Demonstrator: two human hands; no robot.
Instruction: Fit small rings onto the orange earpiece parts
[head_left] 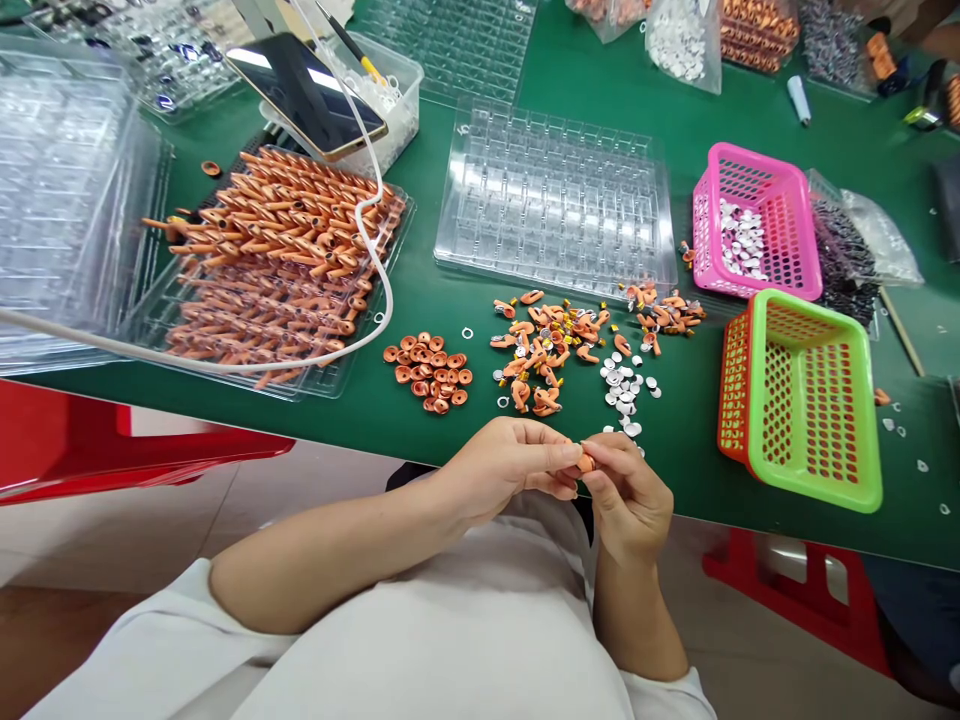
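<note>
Between the fingertips of both hands is a small orange part [586, 462], held just in front of the table's near edge. My left hand [517, 460] pinches it from the left, and my right hand [630, 485] grips it from the right; the fingers hide much of it. Beyond the hands lie a pile of orange parts with yellow and silver bits [544, 350], several white oval pieces [624, 385] and a heap of round orange caps [431, 370]. A smaller group of orange parts [667, 310] lies farther right.
A clear tray [555, 200] lies beyond the piles. At the left, stacked trays hold orange pieces [277, 260], with a white cable [375, 165] and a phone [307, 95] above. Pink [757, 220] and green [817, 400] baskets stand at the right. A red stool [135, 440] is at lower left.
</note>
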